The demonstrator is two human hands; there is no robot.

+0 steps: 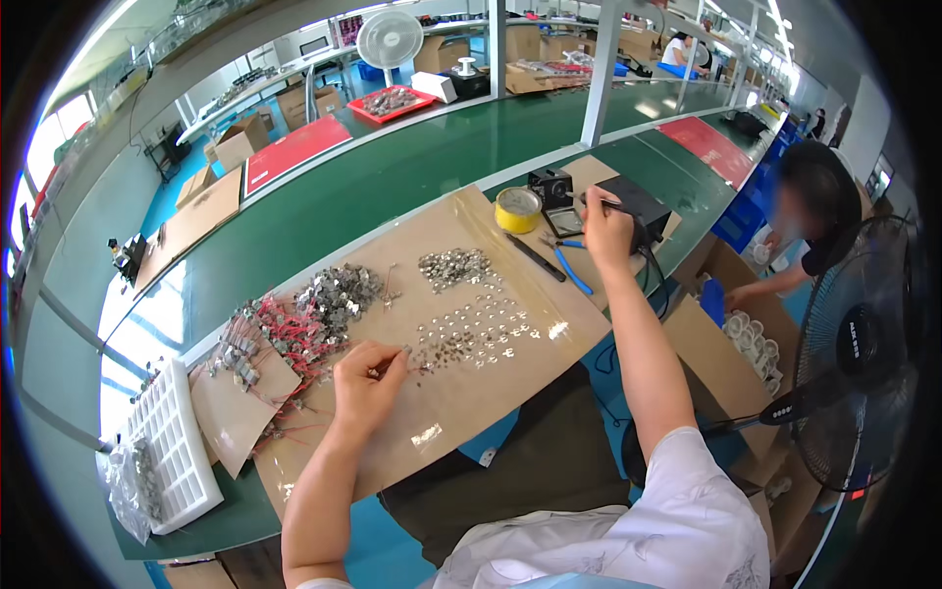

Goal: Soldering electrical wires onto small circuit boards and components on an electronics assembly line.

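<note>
My right hand [608, 232] grips a black soldering iron [616, 205] beside the black iron stand [551, 187] and a black box [634, 204]. Thumb and fingertips of my left hand [369, 385] are pinched together at the edge of some small dark metal pieces [453, 346]; whatever they hold is too small to make out. Several rows of small shiny metal parts [481, 319] lie just beyond, below a heap of similar parts [455, 265]. Left of them is a pile of grey metal parts [339, 294], next to parts with red wires [280, 334].
On the brown board [432, 442] are a yellow-sided roll [517, 208], blue-handled pliers [571, 267] and a black pen-like tool [535, 257]. A white compartment tray [175, 447] and plastic bag [132, 486] stand left. A black fan [854, 344] and another person [819, 206] are at right.
</note>
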